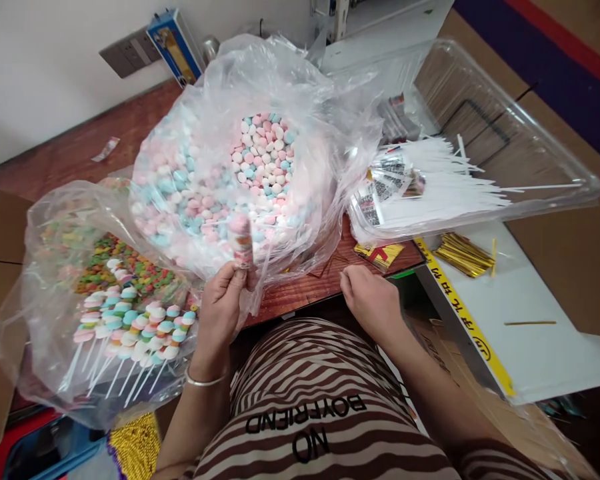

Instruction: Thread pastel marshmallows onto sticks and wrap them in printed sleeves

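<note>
Near the front edge of the wooden surface [305,288], a wrapped candy stick [241,241] is held upright by the left hand [220,310]. Its long axis runs almost vertically, with the rounded pink top pointing up and away from the person and the lower end pinched between the fingertips [237,275], so the left grip is closed on it. The right hand [369,299] is rested on the surface edge just to the right, fingers curled downward; nothing can be seen held in it, and whether its grip is fully closed cannot be told. Directly behind the candy stick, a large clear bag of pastel candies [260,167] is spread open, its plastic hanging down around the stick. To the left, a second bag [55,280] is seen with finished candy sticks [130,327] laid in rows. To the right, a clear tray [530,153] with white sticks [445,187] is placed, and gold twist ties [463,255] lie beside it.
</note>
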`<state>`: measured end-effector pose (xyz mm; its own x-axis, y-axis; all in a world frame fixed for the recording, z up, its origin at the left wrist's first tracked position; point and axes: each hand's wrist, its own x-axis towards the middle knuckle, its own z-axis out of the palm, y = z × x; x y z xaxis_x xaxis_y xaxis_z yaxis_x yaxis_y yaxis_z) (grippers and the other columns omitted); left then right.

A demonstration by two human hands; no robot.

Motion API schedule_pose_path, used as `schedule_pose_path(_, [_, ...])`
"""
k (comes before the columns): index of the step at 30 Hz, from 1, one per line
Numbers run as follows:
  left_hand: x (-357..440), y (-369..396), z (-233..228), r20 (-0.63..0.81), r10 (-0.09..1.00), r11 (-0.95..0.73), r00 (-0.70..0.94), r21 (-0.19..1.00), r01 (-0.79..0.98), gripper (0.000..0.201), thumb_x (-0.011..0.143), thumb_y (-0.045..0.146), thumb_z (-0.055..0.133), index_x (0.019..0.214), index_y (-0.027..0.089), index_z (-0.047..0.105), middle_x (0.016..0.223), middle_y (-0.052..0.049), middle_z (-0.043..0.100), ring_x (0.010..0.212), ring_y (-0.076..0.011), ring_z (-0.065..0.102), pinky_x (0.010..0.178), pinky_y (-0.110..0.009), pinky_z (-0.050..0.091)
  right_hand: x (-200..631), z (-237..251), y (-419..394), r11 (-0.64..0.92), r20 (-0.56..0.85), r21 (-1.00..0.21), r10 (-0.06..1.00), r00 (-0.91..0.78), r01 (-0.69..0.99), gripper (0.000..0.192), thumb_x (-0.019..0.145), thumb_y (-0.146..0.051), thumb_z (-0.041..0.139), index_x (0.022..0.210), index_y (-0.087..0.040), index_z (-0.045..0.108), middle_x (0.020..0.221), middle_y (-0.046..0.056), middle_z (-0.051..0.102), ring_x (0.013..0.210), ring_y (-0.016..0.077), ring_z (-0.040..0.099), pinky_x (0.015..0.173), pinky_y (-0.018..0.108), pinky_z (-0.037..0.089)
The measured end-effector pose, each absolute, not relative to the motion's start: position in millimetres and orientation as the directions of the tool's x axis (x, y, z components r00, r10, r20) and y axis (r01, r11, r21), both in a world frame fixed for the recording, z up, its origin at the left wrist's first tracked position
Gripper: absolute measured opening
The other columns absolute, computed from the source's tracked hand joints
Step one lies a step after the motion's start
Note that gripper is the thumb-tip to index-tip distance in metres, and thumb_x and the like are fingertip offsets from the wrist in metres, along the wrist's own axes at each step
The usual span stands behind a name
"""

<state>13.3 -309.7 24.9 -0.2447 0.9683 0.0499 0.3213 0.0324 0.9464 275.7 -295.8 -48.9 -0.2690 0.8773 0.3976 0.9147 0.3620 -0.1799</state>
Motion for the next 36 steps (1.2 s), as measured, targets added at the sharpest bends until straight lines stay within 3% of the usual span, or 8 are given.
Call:
schedule_pose_path(3, [16, -311, 27, 0.262, 0.957, -0.083, -0.121, 0.653, 0.753, 0.019, 0.094, 0.015, 0.055, 0.08, 0.019, 0.067, 0.078, -0.002, 0.06, 0.076, -0.0149, 0.056, 0.072, -0.026, 0.044, 273, -22, -309, 0.487, 0.525, -0.238, 0.793, -0.31, 0.84, 0.022, 0.101, -0.018, 0.051, 0.08, -0.022, 0.055, 0.067, 0.0, 0.058, 0.063, 0.0158, 0.054, 0.066, 0.031, 0.036])
schedule_pose_path(7, [36, -315, 20, 0.299, 0.953, -0.174, 0.055, 0.389, 0.904, 0.03, 0.092, 0.003, 0.049, 0.097, 0.021, 0.072, 0.082, -0.003, 0.06, 0.074, -0.0155, 0.057, 0.067, -0.026, 0.044, 244, 1, -300, 0.644, 0.689, -0.227, 0.636, -0.346, 0.731, 0.008, 0.098, -0.012, 0.057, 0.104, -0.017, 0.059, 0.08, 0.005, 0.067, 0.076, 0.0186, 0.06, 0.074, 0.031, 0.043])
schedule_pose_path(10, [50, -321, 16, 0.282, 0.95, -0.212, 0.134, 0.267, 0.94, 0.028, 0.094, 0.004, 0.048, 0.1, 0.02, 0.071, 0.08, -0.003, 0.059, 0.073, -0.0172, 0.056, 0.065, -0.027, 0.043, 215, 3, -283, 0.645, 0.693, -0.135, 0.604, -0.393, 0.752, 0.008, 0.099, -0.012, 0.055, 0.095, -0.018, 0.06, 0.073, 0.005, 0.062, 0.07, 0.0203, 0.053, 0.07, 0.033, 0.041])
schedule_pose_path(22, [41, -329, 11, 0.516, 0.856, -0.195, -0.035, 0.385, 0.902, 0.024, 0.098, 0.01, 0.051, 0.114, 0.018, 0.068, 0.083, -0.004, 0.066, 0.073, -0.0154, 0.061, 0.068, -0.026, 0.048, 187, -5, -290, 0.793, 0.737, -0.104, 0.467, -0.489, 0.6, 0.01, 0.098, -0.008, 0.054, 0.101, -0.013, 0.062, 0.072, 0.006, 0.061, 0.069, 0.0208, 0.051, 0.067, 0.035, 0.04])
schedule_pose_path(25, [39, -326, 15, 0.445, 0.874, -0.163, -0.197, 0.648, 0.744, 0.018, 0.095, 0.012, 0.058, 0.1, 0.019, 0.074, 0.085, -0.004, 0.071, 0.079, -0.0153, 0.065, 0.073, -0.027, 0.051, 181, -9, -290, 0.802, 0.771, -0.176, 0.472, -0.426, 0.57, 0.012, 0.096, -0.008, 0.056, 0.106, -0.014, 0.06, 0.074, 0.006, 0.063, 0.07, 0.0203, 0.056, 0.068, 0.034, 0.042])
schedule_pose_path(29, [38, -320, 20, -0.042, 0.931, 0.072, -0.363, 0.995, 0.069, 0.014, 0.085, 0.03, 0.074, 0.088, 0.017, 0.076, 0.063, 0.0, 0.065, 0.056, -0.0105, 0.056, 0.055, -0.023, 0.044, 172, -11, -287, 0.758, 0.74, -0.398, 0.599, -0.307, 0.517, 0.012, 0.095, -0.009, 0.054, 0.094, -0.02, 0.059, 0.069, 0.002, 0.062, 0.063, 0.0174, 0.057, 0.062, 0.031, 0.042])
schedule_pose_path(32, [39, -315, 23, -0.287, 0.917, 0.172, -0.276, 0.911, -0.376, 0.034, 0.067, 0.041, 0.088, 0.079, 0.014, 0.073, 0.053, 0.004, 0.055, 0.044, -0.0051, 0.043, 0.042, -0.018, 0.031, 168, -9, -283, 0.645, 0.623, -0.642, 0.754, -0.208, 0.416, 0.016, 0.091, -0.01, 0.055, 0.082, -0.023, 0.054, 0.066, -0.003, 0.06, 0.056, 0.0131, 0.055, 0.057, 0.026, 0.041])
schedule_pose_path(36, [39, -313, 28, -0.393, 0.904, 0.243, -0.171, 0.799, -0.55, 0.044, 0.053, 0.039, 0.096, 0.075, 0.011, 0.069, 0.061, 0.002, 0.059, 0.046, -0.0019, 0.043, 0.038, -0.014, 0.023, 166, -6, -278, 0.47, 0.433, -0.852, 0.88, -0.196, 0.23, 0.014, 0.09, -0.015, 0.057, 0.08, -0.023, 0.053, 0.066, -0.005, 0.057, 0.055, 0.0111, 0.053, 0.054, 0.023, 0.042])
